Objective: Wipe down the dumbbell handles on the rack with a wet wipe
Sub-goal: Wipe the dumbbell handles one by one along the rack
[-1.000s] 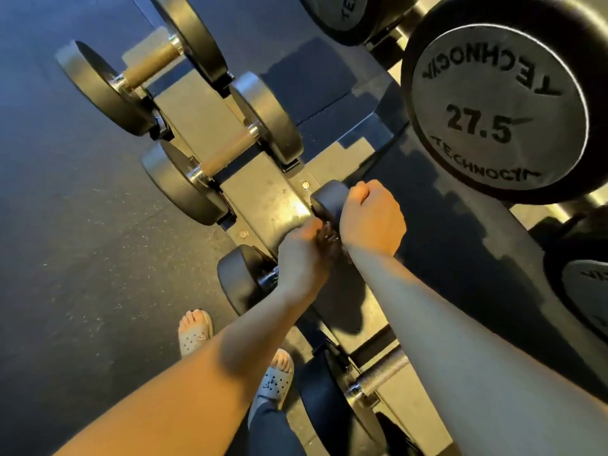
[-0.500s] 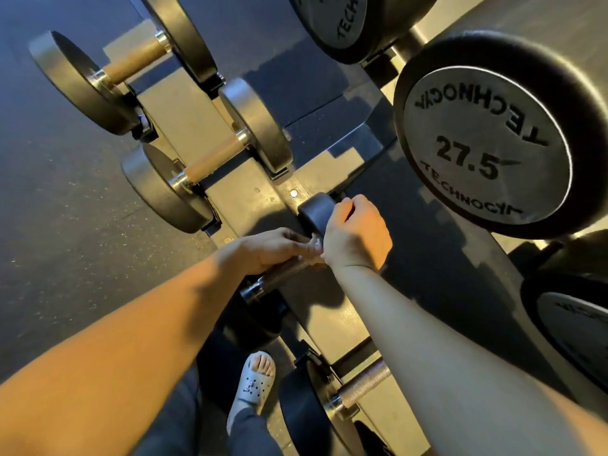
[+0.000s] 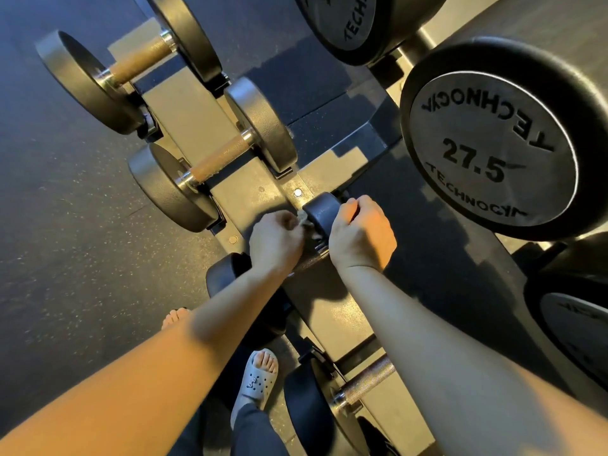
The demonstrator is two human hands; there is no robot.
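Left hand (image 3: pixel 276 241) pinching wet wipe (image 3: pixel 303 221) (crumpled), right hand (image 3: pixel 362 236) gripping dumbbell (image 3: pixel 319 210)

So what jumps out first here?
The huge 27.5 dumbbell at upper right looms largest. In the centre, the left hand holds a wipe at a small dumbbell, whose end the right hand grips.
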